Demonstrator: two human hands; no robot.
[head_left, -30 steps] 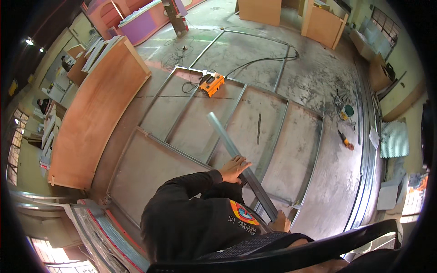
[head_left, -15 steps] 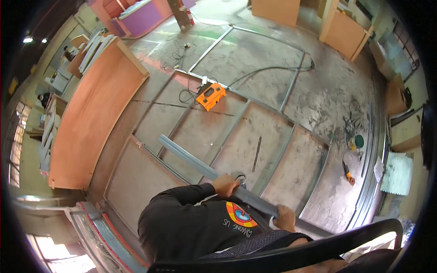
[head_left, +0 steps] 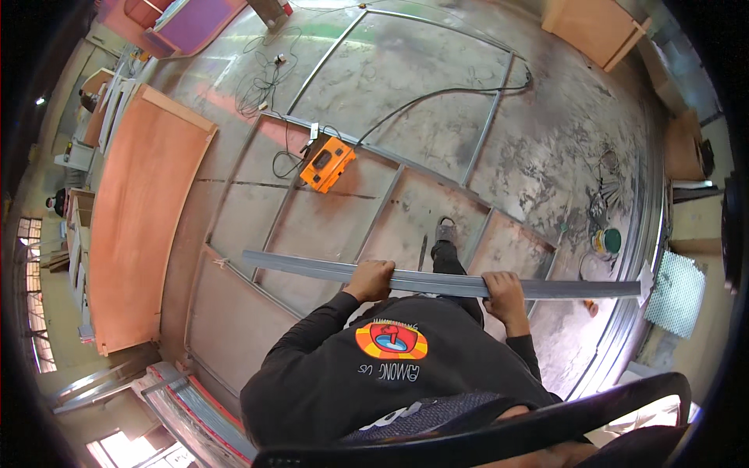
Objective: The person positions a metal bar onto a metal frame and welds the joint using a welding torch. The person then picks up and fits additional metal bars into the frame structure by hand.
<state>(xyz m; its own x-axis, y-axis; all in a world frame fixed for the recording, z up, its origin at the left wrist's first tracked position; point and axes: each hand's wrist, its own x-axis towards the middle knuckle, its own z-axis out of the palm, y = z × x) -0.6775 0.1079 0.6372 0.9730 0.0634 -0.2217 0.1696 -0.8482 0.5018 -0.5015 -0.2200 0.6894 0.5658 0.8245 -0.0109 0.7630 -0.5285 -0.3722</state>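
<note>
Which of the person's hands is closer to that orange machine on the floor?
The left. The left hand grips the long grey metal bar just below and right of the orange machine. The right hand grips the same bar farther to the right, well away from the machine.

Long grey metal bar (head_left: 437, 279) was level, crosswise at chest height. It was raised above the floor frame, gripped at two points near mid-length.

Your left hand (head_left: 370, 279) and right hand (head_left: 502, 290) each cover a short stretch of the grey metal bar (head_left: 437, 281), and your fingers are hidden behind it. Your torso hides the floor frame (head_left: 374, 210) below the bar. The small green-lidded can (head_left: 605, 242) is too small to identify.
</note>
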